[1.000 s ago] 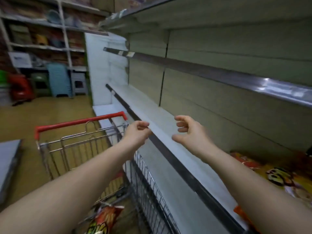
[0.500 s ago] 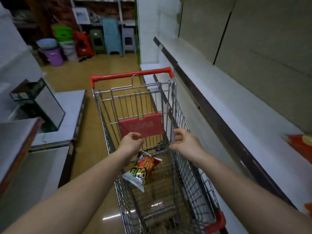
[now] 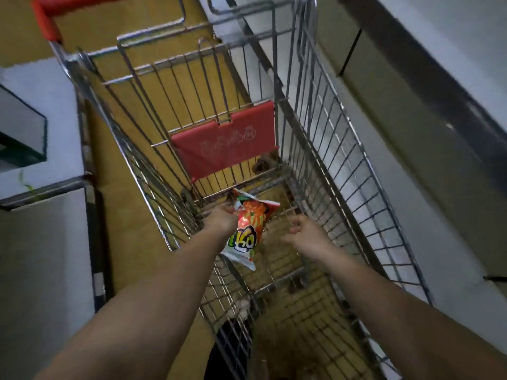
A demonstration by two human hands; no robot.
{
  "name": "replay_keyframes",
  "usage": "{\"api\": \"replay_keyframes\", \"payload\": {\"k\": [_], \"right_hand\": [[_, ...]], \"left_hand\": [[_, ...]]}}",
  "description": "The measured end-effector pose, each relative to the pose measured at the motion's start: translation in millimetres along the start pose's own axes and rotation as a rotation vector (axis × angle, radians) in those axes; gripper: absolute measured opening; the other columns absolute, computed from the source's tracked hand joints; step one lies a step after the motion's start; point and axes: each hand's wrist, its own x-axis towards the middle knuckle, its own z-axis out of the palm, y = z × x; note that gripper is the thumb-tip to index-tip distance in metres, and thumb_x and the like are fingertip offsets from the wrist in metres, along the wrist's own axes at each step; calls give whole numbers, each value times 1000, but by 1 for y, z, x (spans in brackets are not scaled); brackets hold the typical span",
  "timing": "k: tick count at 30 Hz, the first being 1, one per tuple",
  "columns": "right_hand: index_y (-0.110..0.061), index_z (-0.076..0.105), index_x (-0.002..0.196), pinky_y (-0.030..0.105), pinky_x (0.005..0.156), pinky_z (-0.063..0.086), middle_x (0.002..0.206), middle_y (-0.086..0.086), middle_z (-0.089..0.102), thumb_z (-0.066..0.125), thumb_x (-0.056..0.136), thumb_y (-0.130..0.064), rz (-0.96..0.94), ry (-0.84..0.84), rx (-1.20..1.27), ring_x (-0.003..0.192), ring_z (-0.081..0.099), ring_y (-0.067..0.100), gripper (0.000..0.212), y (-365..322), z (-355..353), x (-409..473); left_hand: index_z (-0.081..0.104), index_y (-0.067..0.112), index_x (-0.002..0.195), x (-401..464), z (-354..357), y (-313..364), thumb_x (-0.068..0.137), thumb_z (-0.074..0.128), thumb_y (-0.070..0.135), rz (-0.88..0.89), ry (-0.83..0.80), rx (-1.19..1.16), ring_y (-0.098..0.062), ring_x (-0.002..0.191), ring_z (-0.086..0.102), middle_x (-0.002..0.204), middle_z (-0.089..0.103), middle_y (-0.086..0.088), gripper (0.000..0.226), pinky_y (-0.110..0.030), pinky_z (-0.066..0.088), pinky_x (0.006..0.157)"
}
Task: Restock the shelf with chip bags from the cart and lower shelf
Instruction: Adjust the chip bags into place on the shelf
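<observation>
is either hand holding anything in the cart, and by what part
The left hand grips the chip bag at its upper left edge; the right hand holds nothing.

We are in a shop, in an aisle. A wire cart (image 3: 323, 149) with a red handle (image 3: 46, 15) and a red seat flap (image 3: 223, 145) fills the view. Right of the cart runs a long shelf (image 3: 450, 64) with a dark price rail. Left of the cart stands a grey display unit (image 3: 41, 149). Under the cart lies a yellow floor (image 3: 129, 220).

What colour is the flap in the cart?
Red, seen in the head view: the flap hangs inside the cart.
</observation>
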Motion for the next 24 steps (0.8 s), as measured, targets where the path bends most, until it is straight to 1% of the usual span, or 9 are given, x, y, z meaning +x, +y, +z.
{"api": "replay_keyframes", "payload": {"k": [2,4,6,10,13,17,18,20,24], "right_hand": [[-11,44,135,32,90,44,126,10,57,61,88,-11,44,-18,17,103,55,22,49,5,14,19],[-11,40,139,32,88,43,129,11,55,59,90,-10,102,-45,53,102,54,21,52,8,30,40],[-11,40,138,29,83,42,129,11,54,60,90,-12,135,-49,85,110,53,24,53,13,43,57],[-9,45,135,27,74,42,118,10,55,64,87,-15,180,-74,171,107,53,24,52,21,60,85],[-9,49,129,32,83,45,120,10,55,65,86,-13,221,-95,232,100,52,23,46,27,71,108],[-18,53,89,35,85,44,95,0,51,63,88,-11,288,-84,340,87,51,16,12,40,84,135],[-15,53,96,34,86,43,96,-1,52,63,88,-12,290,-89,362,87,50,14,13,41,86,139],[-11,45,130,34,87,43,117,6,53,62,89,-17,308,-116,399,97,49,17,46,47,93,148],[-14,34,142,32,89,39,138,8,46,59,91,-24,325,-155,464,119,47,24,57,54,105,159]], "left_hand": [[53,12,132,24,2,-1,97,54,22,-11,-17,-4,-17,70,50,105,62,-11,37,-28,39,60],[47,6,135,51,7,-6,98,51,16,-51,-23,16,-24,85,55,109,61,-15,39,-35,47,75],[47,2,131,74,14,-12,99,46,14,-103,-3,75,-25,92,53,108,58,-15,34,-36,45,82],[55,7,104,108,25,-20,97,51,18,-143,-9,196,-24,83,57,104,60,-15,14,-31,47,71],[55,-3,112,131,30,-23,93,56,19,-172,-1,169,-29,98,62,110,63,-15,28,-33,51,80],[40,7,134,148,35,-27,85,68,33,-173,-4,215,-33,109,59,125,56,-13,62,-43,52,90],[31,8,140,152,37,-30,82,71,37,-175,-20,232,-34,115,55,133,50,-13,76,-43,49,95],[17,11,147,160,39,-33,73,77,44,-197,-70,188,-36,122,50,143,41,-16,101,-47,44,101],[14,12,148,170,43,-43,68,81,43,-213,-105,167,-34,124,50,145,40,-13,109,-43,46,98]]}}
